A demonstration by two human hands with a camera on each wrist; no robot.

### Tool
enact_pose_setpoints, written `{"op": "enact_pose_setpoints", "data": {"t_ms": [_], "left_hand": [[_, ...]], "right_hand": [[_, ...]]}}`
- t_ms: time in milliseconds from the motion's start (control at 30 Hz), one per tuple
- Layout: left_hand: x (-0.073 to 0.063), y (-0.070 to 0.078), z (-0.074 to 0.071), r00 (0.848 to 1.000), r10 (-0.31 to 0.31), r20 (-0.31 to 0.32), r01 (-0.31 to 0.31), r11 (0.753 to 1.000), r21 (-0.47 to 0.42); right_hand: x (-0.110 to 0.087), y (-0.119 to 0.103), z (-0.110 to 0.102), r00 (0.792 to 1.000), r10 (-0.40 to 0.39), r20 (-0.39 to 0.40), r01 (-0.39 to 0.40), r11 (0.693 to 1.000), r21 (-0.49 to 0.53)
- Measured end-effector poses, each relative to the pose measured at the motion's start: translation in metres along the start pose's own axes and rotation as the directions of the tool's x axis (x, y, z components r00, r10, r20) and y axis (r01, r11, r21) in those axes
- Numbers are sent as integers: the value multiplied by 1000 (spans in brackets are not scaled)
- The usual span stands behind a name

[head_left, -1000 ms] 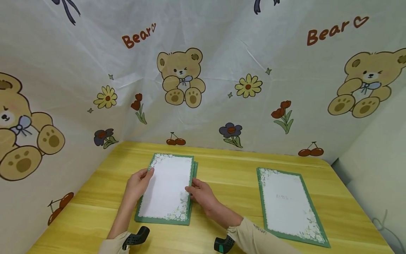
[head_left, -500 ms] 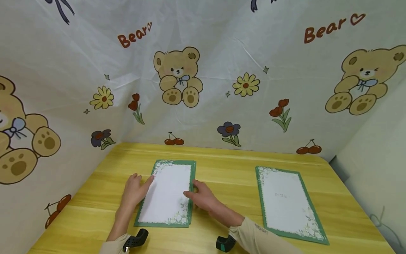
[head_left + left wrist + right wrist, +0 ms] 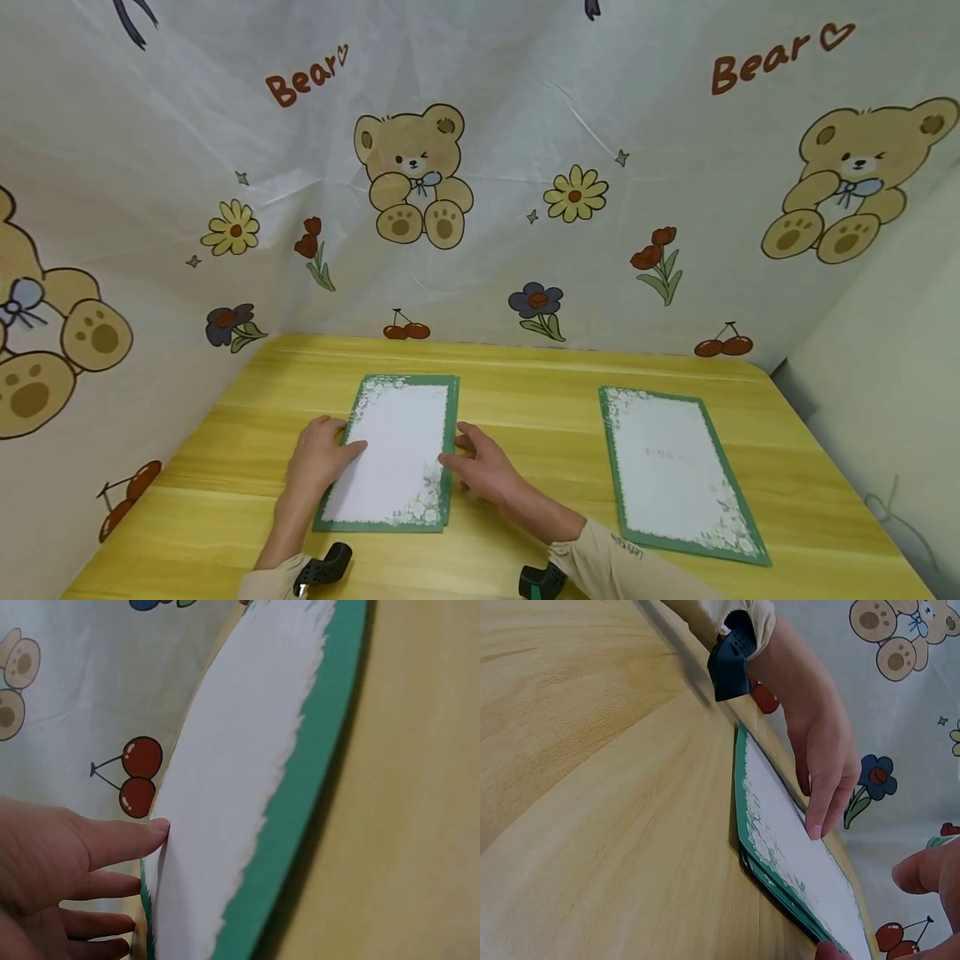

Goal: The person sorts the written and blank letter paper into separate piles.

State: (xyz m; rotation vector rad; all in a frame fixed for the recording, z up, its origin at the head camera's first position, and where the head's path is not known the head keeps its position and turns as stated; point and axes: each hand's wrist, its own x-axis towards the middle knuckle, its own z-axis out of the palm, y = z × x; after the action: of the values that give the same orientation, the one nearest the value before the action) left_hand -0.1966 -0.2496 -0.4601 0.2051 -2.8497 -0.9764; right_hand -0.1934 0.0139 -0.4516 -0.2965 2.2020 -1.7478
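Observation:
A stack of white paper sheets with green floral borders point(image 3: 401, 454) lies on the left half of the table. My left hand point(image 3: 317, 457) is at its left edge, thumb resting on the top sheet. In the left wrist view, the straight fingers point(image 3: 101, 924) of that hand meet the stack's side. At the opposite edge is my right hand point(image 3: 489, 468), its thumb over the border and its fingers beside the stack. Several layers show slightly uneven along the edge of the stack point(image 3: 780, 832) in the right wrist view.
Another pile of the same bordered sheets point(image 3: 678, 475), with faint writing on top, lies to the right. The yellow wood-grain table point(image 3: 540, 417) meets a bear-print cloth point(image 3: 495, 125) at the back. A thin cable point(image 3: 900, 521) hangs at the far right.
The top sheets have come down and the stack's layers line up more closely. My left hand loosened from the upper left edge and slid lower; the right hand stays at the right edge.

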Motion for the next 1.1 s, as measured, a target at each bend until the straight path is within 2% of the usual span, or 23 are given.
{"op": "enact_pose_setpoints", "data": {"t_ms": [333, 567, 800, 967, 1100], "left_hand": [[5, 0, 9, 996, 15, -86, -13, 1000, 28], [4, 1, 14, 996, -7, -84, 6, 1000, -16], [2, 0, 13, 997, -16, -69, 12, 999, -45], [2, 8, 12, 999, 5, -38, -8, 997, -72], [2, 25, 13, 995, 99, -33, -102, 989, -107]], "right_hand": [[1, 1, 0, 999, -39, 15, 39, 999, 15], [-1, 4, 2, 998, -50, 28, 49, 998, 42], [0, 4, 2, 999, -45, 29, 44, 998, 36], [2, 6, 0, 998, -62, 15, 63, 997, -45], [3, 7, -13, 985, -170, 1, 167, 968, -189]]}}
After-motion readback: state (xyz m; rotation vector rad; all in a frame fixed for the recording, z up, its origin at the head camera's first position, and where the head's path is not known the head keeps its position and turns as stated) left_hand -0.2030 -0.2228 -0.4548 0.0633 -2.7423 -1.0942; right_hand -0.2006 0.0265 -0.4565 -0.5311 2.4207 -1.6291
